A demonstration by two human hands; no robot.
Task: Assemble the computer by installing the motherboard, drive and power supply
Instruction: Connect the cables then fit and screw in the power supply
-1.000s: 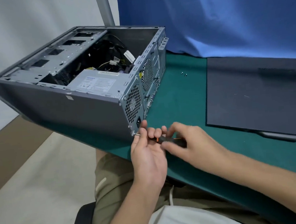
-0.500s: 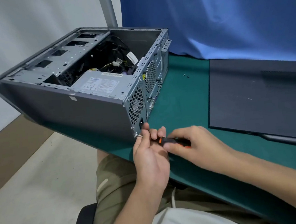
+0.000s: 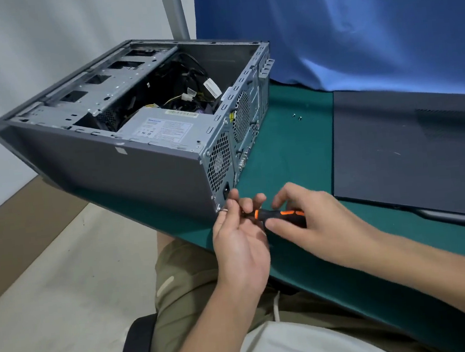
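A counter topped in dark green fills the middle and right of the scene. An open grey computer case lies on its side on the counter's left part, open face up, its left end reaching past the counter's edge. A dark grey side panel lies flat on the right, well apart from the case. Two small screws sit close together on the bare green between them.
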